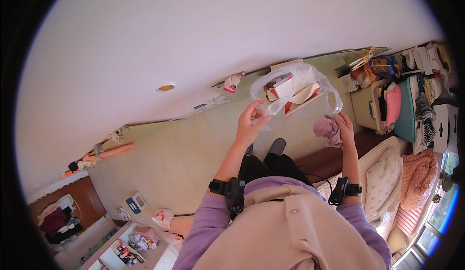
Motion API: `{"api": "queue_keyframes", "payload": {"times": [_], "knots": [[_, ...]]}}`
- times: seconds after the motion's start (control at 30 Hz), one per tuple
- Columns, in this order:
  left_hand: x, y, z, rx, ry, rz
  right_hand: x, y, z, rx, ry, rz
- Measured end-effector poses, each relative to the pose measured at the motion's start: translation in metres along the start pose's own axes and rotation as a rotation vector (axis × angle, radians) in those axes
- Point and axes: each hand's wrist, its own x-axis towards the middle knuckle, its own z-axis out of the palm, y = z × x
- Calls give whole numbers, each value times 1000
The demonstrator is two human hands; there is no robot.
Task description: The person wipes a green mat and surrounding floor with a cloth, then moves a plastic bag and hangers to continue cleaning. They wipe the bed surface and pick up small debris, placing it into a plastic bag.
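Head camera view, and from where I stand I see someone leaning over a clear plastic bag [278, 106] with both arms stretched out above the pale floor [174, 158]. Opened cardboard boxes [302, 95], white with red parts, sit inside the bag, its mouth spread between the two hands. The left hand [248, 123] is at the bag's left edge, thumb and forefinger curled with their tips apart; I cannot tell whether those fingers pinch the film or merely rest against it. Over on the other side, the right hand [346, 132] has its fingers closed around a crumpled mauve bundle [328, 130], cloth or paper, I can't say which, and its fingertips come right up to the bag's right handle loop. A black strapped device [236, 192] sits on the left wrist. Below the bag, a grey shoe [277, 146] shows on the floor. To the right stand a beige bin [363, 108] and a box with something pink [393, 105] in it, and nearer the person lies a pale patterned cushion [382, 183] beside a bunched orange quilt [419, 178].
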Motion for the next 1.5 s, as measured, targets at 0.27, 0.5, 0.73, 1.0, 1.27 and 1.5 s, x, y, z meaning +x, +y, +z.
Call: {"api": "queue_keyframes", "payload": {"times": [0.27, 0.5, 0.73, 1.0, 1.27, 1.5], "knots": [[-20, 1, 13, 146, -136, 169, -22, 8, 4, 50, 19, 77], [-26, -47, -32, -39, 198, -88, -39, 34, -3, -124, -26, 208], [-53, -94, -59, 22, 91, -430, -52, 93, 70, -472, -399, 370], [-92, -108, -59, -324, -407, -896, -80, 132, 185, -133, -786, 579], [-52, -184, -100, -729, 450, -676, -79, 109, 170, -106, -622, 555], [77, -207, -131, -910, 560, -401, -105, 113, 82, -155, -374, 531]]}}
